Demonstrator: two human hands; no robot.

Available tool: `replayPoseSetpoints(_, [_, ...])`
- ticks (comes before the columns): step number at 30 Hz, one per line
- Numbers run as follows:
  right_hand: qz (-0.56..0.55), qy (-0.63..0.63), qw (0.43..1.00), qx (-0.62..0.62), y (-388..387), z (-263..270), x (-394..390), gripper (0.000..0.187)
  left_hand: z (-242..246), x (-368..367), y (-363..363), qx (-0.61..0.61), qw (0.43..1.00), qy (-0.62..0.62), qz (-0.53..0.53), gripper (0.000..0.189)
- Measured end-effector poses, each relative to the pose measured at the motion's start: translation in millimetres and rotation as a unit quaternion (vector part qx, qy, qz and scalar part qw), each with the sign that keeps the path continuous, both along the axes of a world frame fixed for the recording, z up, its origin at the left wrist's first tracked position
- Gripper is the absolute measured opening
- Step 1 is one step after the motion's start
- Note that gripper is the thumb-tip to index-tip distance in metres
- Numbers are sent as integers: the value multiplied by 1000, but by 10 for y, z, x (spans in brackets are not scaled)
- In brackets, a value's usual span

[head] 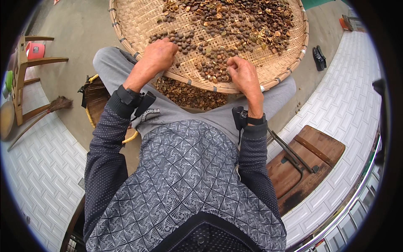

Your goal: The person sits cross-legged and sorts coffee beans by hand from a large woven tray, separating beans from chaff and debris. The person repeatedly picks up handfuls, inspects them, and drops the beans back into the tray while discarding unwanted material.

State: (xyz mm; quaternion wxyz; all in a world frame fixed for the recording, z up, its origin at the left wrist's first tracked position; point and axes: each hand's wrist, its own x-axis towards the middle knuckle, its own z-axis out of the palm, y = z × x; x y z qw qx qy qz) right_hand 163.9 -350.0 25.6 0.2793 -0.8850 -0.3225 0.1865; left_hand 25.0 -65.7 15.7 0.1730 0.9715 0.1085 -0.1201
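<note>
A round woven bamboo tray (138, 25) lies over my lap, its near rim between my knees. Dark brown round seeds (185, 47), perhaps camellia seeds, are spread on the weave, mixed with split dry husks (277, 22) toward the far right. My left hand (161, 55) reaches over the near left rim to a cluster of seeds; its fingertips are hidden behind the hand. At the near right, my right hand (242, 72) is bent with thumb and fingers drawn together beside a small seed pile (214, 71). Whether either hand holds a seed cannot be made out.
Loose husks (189, 94) fill a space below the tray, between my legs. A basket with a yellow rim (97, 104) stands by my left leg. Left are a wooden stool (22, 78) and a broom (59, 104); right, black shoes (319, 58) and a folded wooden table (315, 157).
</note>
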Motion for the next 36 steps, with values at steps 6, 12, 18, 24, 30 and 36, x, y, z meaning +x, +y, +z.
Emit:
replayPoseSetpoints(6, [50,-50,996,-48,41,30,-36,26,-40,121,-399,-174,981,-48,-67,31])
replayPoseSetpoints(12, [105,-103,987,-62,173,-57,-187,25,-128,231,-758,-177,975,-77,-109,34])
replayPoseSetpoints(18, [82,-50,995,-28,148,-143,-54,15,-155,120,-397,-74,995,-37,-59,11])
replayPoseSetpoints(24, [53,-51,996,-46,142,-151,-49,20,-48,-4,-127,-45,997,-63,-12,18])
replayPoseSetpoints(30, [83,-37,992,-84,204,-100,-136,29,-122,201,-524,-193,974,-81,-84,34])
replayPoseSetpoints(36, [94,-47,991,-77,249,-97,-171,24,-246,347,-764,-158,975,-107,-114,35])
